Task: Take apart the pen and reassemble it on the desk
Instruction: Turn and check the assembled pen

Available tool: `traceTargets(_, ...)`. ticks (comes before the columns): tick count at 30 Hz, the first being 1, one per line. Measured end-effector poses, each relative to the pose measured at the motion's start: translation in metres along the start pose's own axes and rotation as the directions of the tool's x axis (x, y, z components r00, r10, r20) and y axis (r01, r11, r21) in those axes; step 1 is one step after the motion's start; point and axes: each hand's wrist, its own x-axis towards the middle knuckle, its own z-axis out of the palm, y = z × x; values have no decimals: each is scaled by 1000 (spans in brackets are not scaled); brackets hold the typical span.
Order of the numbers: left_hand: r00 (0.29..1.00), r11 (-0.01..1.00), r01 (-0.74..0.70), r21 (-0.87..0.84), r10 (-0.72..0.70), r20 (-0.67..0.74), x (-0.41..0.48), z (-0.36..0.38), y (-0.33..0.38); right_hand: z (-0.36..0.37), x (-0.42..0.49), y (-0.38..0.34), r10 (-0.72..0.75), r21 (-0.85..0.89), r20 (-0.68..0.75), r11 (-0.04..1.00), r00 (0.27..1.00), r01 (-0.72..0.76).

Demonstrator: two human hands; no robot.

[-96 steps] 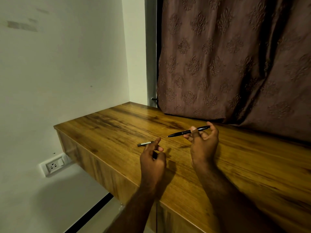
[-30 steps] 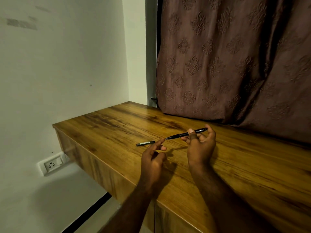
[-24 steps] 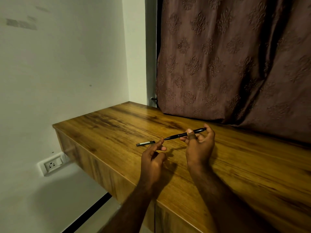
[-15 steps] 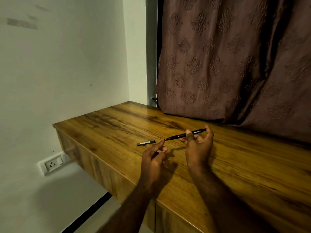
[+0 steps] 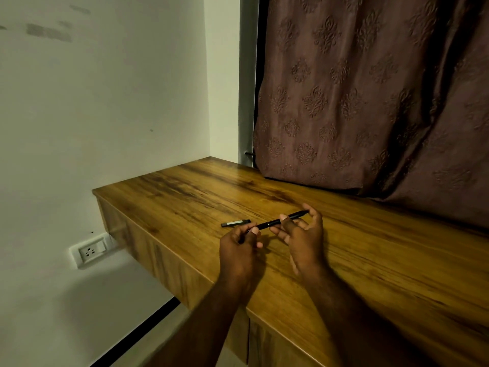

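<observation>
A slim black pen body (image 5: 272, 222) hangs just above the wooden desk (image 5: 370, 250), tip end pointing left. My right hand (image 5: 304, 239) grips its rear half between thumb and fingers. My left hand (image 5: 239, 247) pinches the tip end with thumb and forefinger. The pen's cap (image 5: 235, 223), dark with a pale clip, lies flat on the desk just beyond my left hand, touching neither hand.
A brown patterned curtain (image 5: 370, 102) hangs over the desk's back edge. The desk's left end meets a white wall, with a wall socket (image 5: 91, 251) below it. The front edge of the desk runs under my forearms.
My left hand has come up from beside the pen and closed on its tip end. My right hand and the pen have dropped slightly. The cap has not moved.
</observation>
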Motion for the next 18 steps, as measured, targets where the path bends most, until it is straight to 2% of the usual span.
traceTargets(2, 999, 999, 18, 36, -19, 26, 6, -6, 2, -4, 3, 1, 45, -22, 30, 999, 999, -44)
traceTargets(4, 997, 983, -43, 180, 31, 70, 14, -18, 7, -9, 8, 1, 67, -91, 66, 994, 996, -61)
traceTargets(7, 978, 879, -182, 441, 114, 175, 30, -47, 17, -13, 13, 3, 93, -243, 173, 969, 981, -49)
traceTargets(8, 978, 842, -182, 508, 103, 180, 37, -58, 19, -13, 15, 5, 103, -309, 218, 951, 971, -31)
traceTargets(11, 991, 774, -110, 623, 34, 132, 55, -81, 24, -9, 21, 10, 111, -520, 312, 851, 944, 72)
traceTargets(13, 988, 621, -155, 768, 78, 135, 66, -87, 22, -6, 25, 13, 92, -632, 333, 761, 938, 149)
traceTargets(14, 987, 581, -161, 798, 93, 132, 69, -88, 22, -5, 27, 15, 83, -671, 339, 719, 937, 179)
traceTargets(18, 988, 556, -146, 818, 116, 97, 77, -88, 16, 3, 39, 20, 53, -766, 376, 580, 925, 278)
